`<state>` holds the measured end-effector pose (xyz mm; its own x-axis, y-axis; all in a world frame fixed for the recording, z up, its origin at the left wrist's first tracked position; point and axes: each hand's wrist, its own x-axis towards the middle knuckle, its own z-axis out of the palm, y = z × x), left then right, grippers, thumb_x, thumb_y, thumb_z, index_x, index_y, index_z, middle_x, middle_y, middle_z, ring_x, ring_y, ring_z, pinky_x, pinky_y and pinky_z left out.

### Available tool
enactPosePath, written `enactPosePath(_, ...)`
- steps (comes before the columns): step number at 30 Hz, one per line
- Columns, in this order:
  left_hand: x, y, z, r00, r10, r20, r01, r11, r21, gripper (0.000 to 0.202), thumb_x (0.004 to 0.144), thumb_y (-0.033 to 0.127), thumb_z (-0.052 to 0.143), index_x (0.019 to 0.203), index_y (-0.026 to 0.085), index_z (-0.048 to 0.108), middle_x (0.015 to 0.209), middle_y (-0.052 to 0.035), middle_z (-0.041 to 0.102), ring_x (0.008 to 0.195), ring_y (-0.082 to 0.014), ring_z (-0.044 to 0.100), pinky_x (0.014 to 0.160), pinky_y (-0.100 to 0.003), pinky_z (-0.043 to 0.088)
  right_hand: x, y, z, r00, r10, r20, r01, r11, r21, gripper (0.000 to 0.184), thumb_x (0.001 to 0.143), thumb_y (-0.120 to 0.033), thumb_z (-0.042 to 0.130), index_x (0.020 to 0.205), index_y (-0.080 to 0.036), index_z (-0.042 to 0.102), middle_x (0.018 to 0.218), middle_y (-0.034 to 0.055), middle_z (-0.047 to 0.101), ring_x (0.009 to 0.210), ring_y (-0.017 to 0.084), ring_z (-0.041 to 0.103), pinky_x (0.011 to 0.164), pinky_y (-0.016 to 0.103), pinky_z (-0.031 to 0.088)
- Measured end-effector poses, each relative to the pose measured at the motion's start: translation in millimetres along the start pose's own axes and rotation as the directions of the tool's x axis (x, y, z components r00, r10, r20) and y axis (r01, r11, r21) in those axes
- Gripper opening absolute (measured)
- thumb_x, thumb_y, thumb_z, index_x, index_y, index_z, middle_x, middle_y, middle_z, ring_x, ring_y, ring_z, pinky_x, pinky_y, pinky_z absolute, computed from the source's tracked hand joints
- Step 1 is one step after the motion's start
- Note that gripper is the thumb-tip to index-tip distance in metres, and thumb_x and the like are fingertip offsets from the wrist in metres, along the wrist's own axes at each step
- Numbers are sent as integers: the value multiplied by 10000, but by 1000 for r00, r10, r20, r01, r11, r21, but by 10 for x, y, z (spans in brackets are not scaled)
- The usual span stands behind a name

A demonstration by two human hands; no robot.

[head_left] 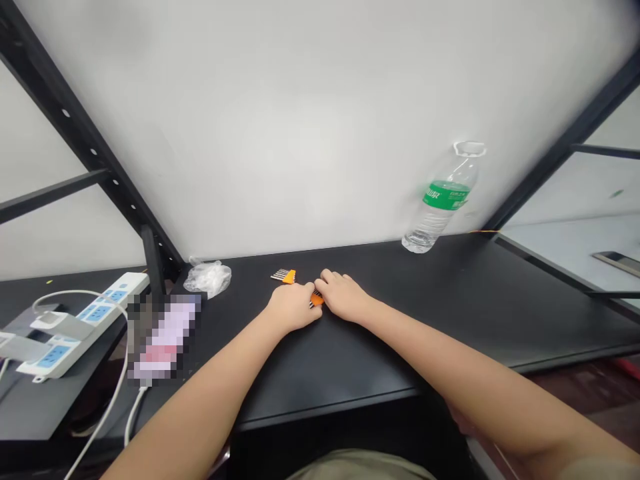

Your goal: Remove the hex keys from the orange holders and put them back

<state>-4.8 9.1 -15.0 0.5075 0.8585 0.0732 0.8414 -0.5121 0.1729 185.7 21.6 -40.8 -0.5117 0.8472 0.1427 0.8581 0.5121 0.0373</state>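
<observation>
Over the black tabletop, my left hand (294, 307) and my right hand (343, 295) meet near the middle. Between them is a small orange piece with dark and silvery prongs (317, 299), partly covered by my fingers. The thumb and fingers of my left hand close on its left side. My right hand's curled fingers are at its right side, and their exact grip is hidden. A similar orange piece with several thin metal prongs (285, 276) lies just behind my left hand, its prongs pointing left.
A water bottle with a green label (445, 195) stands against the wall at right. At left are a crumpled clear plastic bag (208, 277), a phone with a blurred screen (167, 337) on a cable, and a white power strip (95, 320). Black shelf posts (100, 150) frame both sides.
</observation>
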Motion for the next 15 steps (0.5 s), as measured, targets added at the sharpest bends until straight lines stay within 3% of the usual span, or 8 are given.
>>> enactPosePath(3, -28, -3, -3, 996, 28, -81, -27, 1000, 11, 223, 872, 433, 599, 881, 210, 604, 862, -85, 660, 826, -270, 634, 741, -390, 469, 6, 20, 15, 1000, -8, -13, 8, 1000, 15, 120, 1013, -250, 466, 1023, -212, 579, 1092, 102, 563, 898, 234, 526, 729, 338, 354)
enactPosePath(6, -42, -20, -15, 971, 158, -182, -163, 986, -15, 183, 872, 391, 623, 911, 212, 635, 998, -98, 644, 972, -275, 599, 886, -421, 467, 14, 86, 30, 1000, -30, -7, 30, 996, 80, 128, 1020, -255, 468, 1043, -212, 586, 1111, 94, 568, 900, 218, 525, 747, 324, 358)
enactPosePath(10, -25, -31, -21, 943, 297, -148, -318, 936, -152, 110, 892, 325, 619, 876, 217, 615, 963, -64, 620, 955, -236, 567, 891, -383, 468, 10, 157, 23, 997, -79, -11, 79, 980, 180, 165, 1042, -254, 437, 1046, -214, 597, 1144, 76, 573, 897, 189, 537, 780, 309, 370)
enactPosePath(15, -6, 11, 17, 954, 265, -140, -291, 930, -225, 63, 881, 248, 613, 836, 209, 592, 961, -70, 620, 941, -234, 560, 865, -373, 476, -7, 128, 8, 998, -58, -30, 62, 985, 164, 153, 1032, -258, 459, 984, -205, 595, 1119, 80, 590, 878, 195, 537, 745, 314, 356)
